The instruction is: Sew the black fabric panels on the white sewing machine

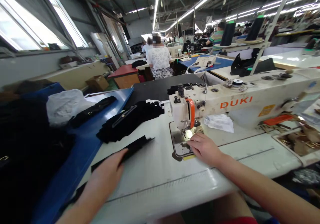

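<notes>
A white sewing machine [210, 100] marked DUKI stands on the pale sewing table [160, 170], its lamp lit at the needle. My right hand [203, 149] is beside the needle plate [180, 148], fingers bent together; whatever its fingertips hold, if anything, is hidden. On the left of the table, my left hand [110, 174] grips a flat black fabric piece [135, 149] between thumb and fingers. Behind that piece lies a stack of black fabric pieces [127, 120], the top one with a zipper.
White paper slips [220, 122] lie behind the needle area. A tray [300, 142] of small brown parts is at the right. Dark fabric and a plastic bag [66, 105] cover the blue surface at left. People sit farther back.
</notes>
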`<state>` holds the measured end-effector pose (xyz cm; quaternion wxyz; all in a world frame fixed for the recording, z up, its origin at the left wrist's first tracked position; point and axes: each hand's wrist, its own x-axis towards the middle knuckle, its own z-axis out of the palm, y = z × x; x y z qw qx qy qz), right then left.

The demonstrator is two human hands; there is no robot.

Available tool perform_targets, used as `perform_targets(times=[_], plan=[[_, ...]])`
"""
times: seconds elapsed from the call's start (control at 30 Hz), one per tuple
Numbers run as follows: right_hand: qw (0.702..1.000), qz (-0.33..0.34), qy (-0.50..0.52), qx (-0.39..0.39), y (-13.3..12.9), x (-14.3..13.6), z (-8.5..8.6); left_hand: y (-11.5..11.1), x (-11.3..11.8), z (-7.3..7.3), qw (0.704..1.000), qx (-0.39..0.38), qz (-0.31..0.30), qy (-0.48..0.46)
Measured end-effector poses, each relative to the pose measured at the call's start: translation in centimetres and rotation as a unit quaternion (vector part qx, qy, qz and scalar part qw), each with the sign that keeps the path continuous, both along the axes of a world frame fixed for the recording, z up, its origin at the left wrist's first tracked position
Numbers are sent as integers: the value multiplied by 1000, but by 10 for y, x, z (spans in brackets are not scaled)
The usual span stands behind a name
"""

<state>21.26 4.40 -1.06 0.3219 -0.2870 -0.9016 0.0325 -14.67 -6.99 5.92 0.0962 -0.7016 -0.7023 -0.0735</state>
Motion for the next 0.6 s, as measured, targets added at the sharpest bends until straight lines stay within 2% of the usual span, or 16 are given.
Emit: perform_targets(times=[0.07, 0.1, 0.13, 0.17, 0.2, 0.27, 0.33, 0.4, 0.47, 0.5, 0.53, 0.6], plan=[[1000, 4, 5, -6, 0, 0, -1, 31, -16, 46, 989, 91, 115, -3], [1000, 5, 6, -8, 0, 0, -1, 48, -20, 67, 978, 145, 152, 4], [1000, 5, 6, -10, 0, 0, -1, 65, -21, 85, 969, 184, 165, 10], [1000, 6, 5, -10, 0, 0, -2, 82, -19, 98, 968, 193, 162, 15], [1000, 5, 4, -11, -1, 0, -2, 98, -15, 105, 971, 183, 152, 10], [1000, 2, 2, -12, -2, 1, -3, 124, -2, 101, 988, 113, 105, -21], [1000, -5, 1, -11, -3, 2, -6, 140, 11, 80, 992, 75, 94, -26], [1000, -9, 0, -5, -3, 4, -9, 145, 16, 55, 994, 64, 89, -22], [1000, -6, 0, 6, -2, 5, -13, 140, 12, 37, 995, 64, 81, -14], [1000, -3, 0, 10, -2, 5, -14, 133, 6, 33, 995, 65, 78, -10], [1000, -1, 0, 14, -2, 6, -15, 125, -1, 32, 995, 65, 75, -6], [1000, 2, -1, 18, -1, 7, -17, 104, -22, 39, 995, 63, 74, 2]])
